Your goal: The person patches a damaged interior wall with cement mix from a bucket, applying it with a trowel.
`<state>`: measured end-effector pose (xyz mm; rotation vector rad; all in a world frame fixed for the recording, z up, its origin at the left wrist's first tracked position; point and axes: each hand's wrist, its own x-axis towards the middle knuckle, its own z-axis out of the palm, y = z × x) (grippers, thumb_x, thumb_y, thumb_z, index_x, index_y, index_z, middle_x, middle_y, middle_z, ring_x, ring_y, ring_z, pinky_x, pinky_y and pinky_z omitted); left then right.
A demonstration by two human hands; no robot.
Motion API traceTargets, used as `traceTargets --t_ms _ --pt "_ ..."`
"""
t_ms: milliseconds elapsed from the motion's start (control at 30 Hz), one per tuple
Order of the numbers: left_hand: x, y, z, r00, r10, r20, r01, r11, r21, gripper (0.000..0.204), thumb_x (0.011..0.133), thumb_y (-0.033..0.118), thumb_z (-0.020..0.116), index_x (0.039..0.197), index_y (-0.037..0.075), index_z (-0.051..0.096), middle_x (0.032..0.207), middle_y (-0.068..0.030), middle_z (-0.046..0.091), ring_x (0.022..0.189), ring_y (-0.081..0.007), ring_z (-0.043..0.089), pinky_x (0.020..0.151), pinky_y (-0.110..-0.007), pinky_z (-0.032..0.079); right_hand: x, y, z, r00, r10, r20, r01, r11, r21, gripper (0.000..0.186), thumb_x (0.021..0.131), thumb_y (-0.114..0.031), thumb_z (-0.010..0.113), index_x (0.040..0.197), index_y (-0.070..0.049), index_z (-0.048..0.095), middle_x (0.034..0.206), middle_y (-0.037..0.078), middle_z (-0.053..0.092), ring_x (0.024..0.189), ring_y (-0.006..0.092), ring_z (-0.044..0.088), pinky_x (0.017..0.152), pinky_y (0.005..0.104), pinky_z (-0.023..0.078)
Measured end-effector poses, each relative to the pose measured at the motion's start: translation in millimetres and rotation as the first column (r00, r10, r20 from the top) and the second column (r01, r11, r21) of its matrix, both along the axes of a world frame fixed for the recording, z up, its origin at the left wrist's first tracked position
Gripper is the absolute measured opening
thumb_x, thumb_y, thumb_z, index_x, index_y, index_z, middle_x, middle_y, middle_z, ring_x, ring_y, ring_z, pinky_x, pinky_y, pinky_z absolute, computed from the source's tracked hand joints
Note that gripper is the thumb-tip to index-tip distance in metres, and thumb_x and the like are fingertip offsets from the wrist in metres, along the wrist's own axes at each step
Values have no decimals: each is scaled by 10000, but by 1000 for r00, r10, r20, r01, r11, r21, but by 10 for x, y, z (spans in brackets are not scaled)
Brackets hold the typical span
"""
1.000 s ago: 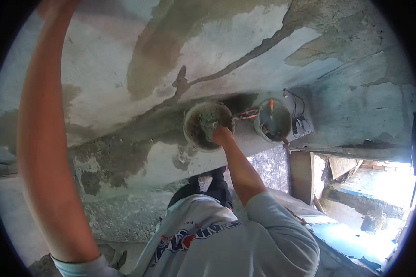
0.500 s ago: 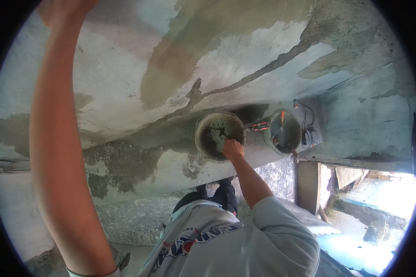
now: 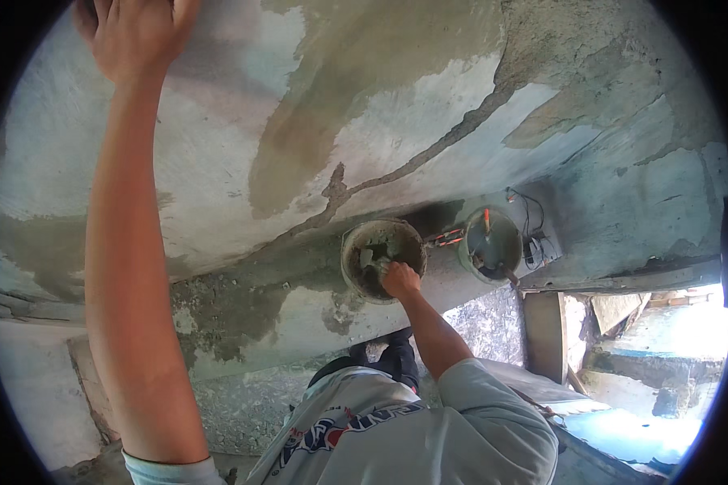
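Observation:
My right hand [image 3: 401,280] is closed around what looks like a trowel [image 3: 367,257], its blade down inside a round bucket [image 3: 346,271]. Grey mortar [image 3: 392,239] clings to the bucket's inner side; the handle is mostly hidden in my fist. High at the upper left, my raised left hand [image 3: 137,36] is against or close to the patchy wall [image 3: 210,121]. Its fingers spread apart, and the picture's edge cuts off their tips. No held thing shows in it.
A second bucket [image 3: 467,257] with tools in it stands to the right, an orange-handled tool [image 3: 487,218] among them. Beyond lie a dark cable [image 3: 528,212] and a small grey device [image 3: 539,251]. A long crack [image 3: 429,153] crosses the wall. Bright rubble lies lower right.
My view has shifted, so more of my left hand shows at the top. My right hand stays in the bucket, with the blade slightly moved.

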<state>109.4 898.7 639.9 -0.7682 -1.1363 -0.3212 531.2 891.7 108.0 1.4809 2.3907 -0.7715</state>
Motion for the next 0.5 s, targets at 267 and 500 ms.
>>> traceTargets --t_ms 267,500 --pt "366 -10 -104 977 -81 196 95 994 -62 653 1048 358 533 1679 255 402 1786 -34 292 1662 -292 210 1348 -539 111 -49 56 -126 999 -6 52 6 1000 -3 333 975 -249 588 1177 -55 769 1230 245 741 1190 441 715 997 517 596" --pt "243 48 -71 965 -212 154 218 976 -21 684 1016 343 558 1678 257 407 1790 -33 288 1662 -297 212 1348 -532 98 180 -153 262 979 -45 -197 51 998 24 359 970 -313 675 1252 -116 776 1130 227 778 1089 411 752 905 500 611"
